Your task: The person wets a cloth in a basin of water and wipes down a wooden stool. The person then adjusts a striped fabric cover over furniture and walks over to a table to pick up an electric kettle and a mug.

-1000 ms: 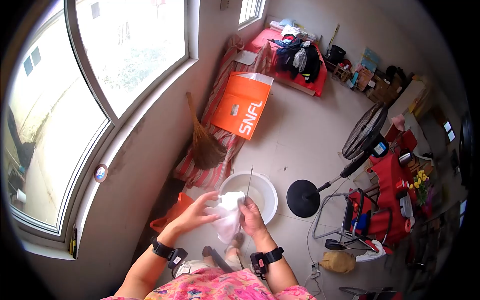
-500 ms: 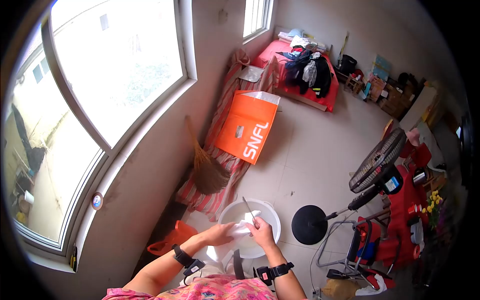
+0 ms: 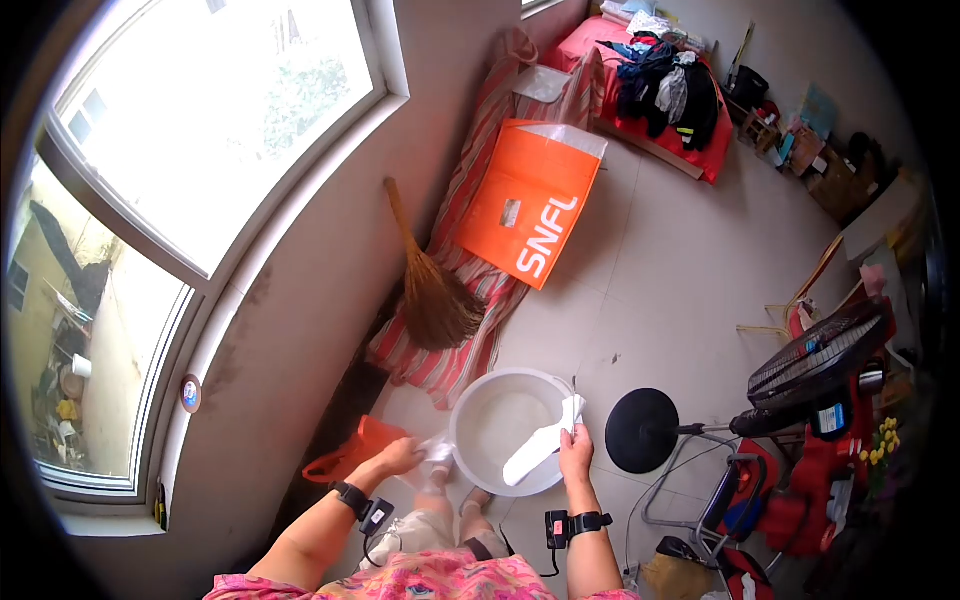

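Note:
My right hand (image 3: 575, 452) is closed around a long, flat white piece (image 3: 537, 452) that slants over the right side of a white basin (image 3: 475, 468). A thin knife (image 3: 574, 384) seems to be in the same hand; only its tip shows above the white piece. My left hand (image 3: 404, 456) is out to the left of the basin, fingers closed on a blurred, whitish, film-like scrap (image 3: 436, 448). Just beyond that hand lies an orange plastic bag (image 3: 350, 452) on the floor. The basin stands in front of my feet and its inside looks pale.
A straw broom (image 3: 437, 300) leans on the wall by a striped cloth (image 3: 400, 350). An orange SNFL box (image 3: 530, 205) lies beyond. To the right stand a fan base (image 3: 641, 431), a tilted fan (image 3: 820, 350) and a folding chair (image 3: 745, 480). A bed with clothes (image 3: 665, 90) is at the back.
My hands, together over the basin before, have moved apart: the left went left with the whitish scrap, the right went right with the white piece. The view has shifted.

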Available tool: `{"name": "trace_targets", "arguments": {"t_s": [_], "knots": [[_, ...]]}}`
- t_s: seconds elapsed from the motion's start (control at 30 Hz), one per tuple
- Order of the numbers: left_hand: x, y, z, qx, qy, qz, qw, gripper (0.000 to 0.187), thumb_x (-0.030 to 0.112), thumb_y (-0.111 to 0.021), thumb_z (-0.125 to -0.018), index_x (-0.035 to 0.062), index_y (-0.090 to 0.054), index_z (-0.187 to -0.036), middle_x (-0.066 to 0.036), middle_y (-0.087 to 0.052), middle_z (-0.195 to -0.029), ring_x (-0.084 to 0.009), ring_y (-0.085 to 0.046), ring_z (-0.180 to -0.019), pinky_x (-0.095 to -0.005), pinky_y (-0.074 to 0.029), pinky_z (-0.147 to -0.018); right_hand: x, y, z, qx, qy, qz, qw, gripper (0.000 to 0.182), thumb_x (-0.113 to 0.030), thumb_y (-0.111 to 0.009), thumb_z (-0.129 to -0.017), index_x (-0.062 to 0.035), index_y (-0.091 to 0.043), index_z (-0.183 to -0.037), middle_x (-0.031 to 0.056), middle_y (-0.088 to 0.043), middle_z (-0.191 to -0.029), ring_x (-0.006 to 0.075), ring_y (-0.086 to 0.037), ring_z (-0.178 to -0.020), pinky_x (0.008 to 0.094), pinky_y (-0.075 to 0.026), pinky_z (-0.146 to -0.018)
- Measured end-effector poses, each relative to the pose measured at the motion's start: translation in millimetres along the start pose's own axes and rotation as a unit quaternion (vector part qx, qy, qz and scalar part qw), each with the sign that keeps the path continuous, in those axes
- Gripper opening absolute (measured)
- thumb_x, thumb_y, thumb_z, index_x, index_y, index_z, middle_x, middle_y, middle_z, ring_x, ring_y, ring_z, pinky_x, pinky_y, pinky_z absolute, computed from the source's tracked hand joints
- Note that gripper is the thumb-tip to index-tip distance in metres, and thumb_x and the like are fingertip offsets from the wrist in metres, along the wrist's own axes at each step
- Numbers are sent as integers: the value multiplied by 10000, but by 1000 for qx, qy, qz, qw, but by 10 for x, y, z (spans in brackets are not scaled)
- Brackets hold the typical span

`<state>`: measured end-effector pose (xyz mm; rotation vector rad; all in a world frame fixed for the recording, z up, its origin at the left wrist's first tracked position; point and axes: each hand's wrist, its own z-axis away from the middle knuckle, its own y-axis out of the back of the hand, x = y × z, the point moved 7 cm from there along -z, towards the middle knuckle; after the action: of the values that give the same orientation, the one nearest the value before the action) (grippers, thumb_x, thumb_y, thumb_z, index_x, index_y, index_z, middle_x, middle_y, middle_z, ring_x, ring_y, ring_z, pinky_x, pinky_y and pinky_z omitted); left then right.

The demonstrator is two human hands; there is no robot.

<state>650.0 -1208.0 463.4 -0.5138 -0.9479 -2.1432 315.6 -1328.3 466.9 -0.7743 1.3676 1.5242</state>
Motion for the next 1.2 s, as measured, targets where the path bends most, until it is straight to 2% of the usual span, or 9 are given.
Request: {"name": "trace_targets", "arguments": {"t_s": [0.13,0.23,0.37,0.47,0.77,0.87,0.97,1.1,1.2], "knots": [[-572,231,-43,77,84,102,988,348,355,-480,-785,48,-587,-909,-173,-604,-866,-308,-579,-837,-368,-439,-739,502,-151,155,-62,-86,96,990,195,-21,-548,-782,51,-473,-947,91,-569,-696,127,-529,-561,254,-430,-505],[-772,340,-82,34,193,50,979,395,432,-529,-747,83,-614,-910,-147,-619,-840,-281,-594,-827,-355,-447,-745,1510,-405,250,-61,-139,89,984,202,8,-554,-764,59,-462,-937,104,-561,-741,144,-550,-589,274,-486,-490],[-1140,42,-441,17,149,-54,987,290,316,-558,-696,89,-623,-865,-169,-610,-832,-300,-584,-808,-385,-456,-727,1862,-629,308,-42,-209,166,963,190,-62,-594,-736,30,-502,-874,134,-576,-729,219,-579,-669,318,-480,-585],[-1382,-556,-591,-99,80,-88,988,271,243,-559,-647,67,-604,-848,-180,-596,-836,-324,-571,-807,-405,-455,-720,2051,-806,257,-53,-227,229,945,231,-147,-612,-714,-4,-535,-879,178,-589,-760,313,-583,-737,362,-459,-666],[-1191,-1558,-592,-151,11,-84,985,230,179,-580,-690,86,-514,-890,-132,-571,-888,-337,-553,-826,-410,-459,-712,3240,-1134,76,25,-279,300,912,412,-258,-639,-710,-28,-516,-1028,192,-596,-880,339,-571,-838,382,-454,-745],[-1071,-1588,-562,-126,-42,-82,988,228,195,-604,-668,87,-520,-850,-125,-569,-811,-326,-569,-759,-418,-468,-638,3381,-1250,-12,-29,-277,273,921,360,-252,-593,-750,-24,-519,-1019,184,-598,-880,344,-567,-836,396,-452,-746],[-988,-1624,-524,-105,-167,-135,971,249,205,-634,-617,105,-524,-817,-59,-568,-765,-257,-582,-689,-356,-477,-574,3639,-1541,21,-204,-282,316,883,269,-218,-437,-843,-64,-514,-1050,145,-592,-937,342,-546,-879,416,-446,-749],[-1152,-1547,-604,-103,-84,-162,978,269,232,-635,-610,94,-540,-820,-86,-568,-765,-280,-581,-743,-378,-479,-626,4023,-1838,33,-270,-252,321,872,298,-219,-376,-873,-120,-461,-1141,140,-455,-1191,302,-487,-1019,399,-428,-826],[-1251,-1430,-570,-78,-140,-172,972,462,179,-662,-564,57,-477,-969,-149,-535,-911,-348,-522,-761,-441,-447,-619,4139,-1883,-130,-241,-206,361,877,319,-223,-366,-880,-138,-448,-1176,132,-363,-1283,305,-466,-1056,407,-427,-834]]}}
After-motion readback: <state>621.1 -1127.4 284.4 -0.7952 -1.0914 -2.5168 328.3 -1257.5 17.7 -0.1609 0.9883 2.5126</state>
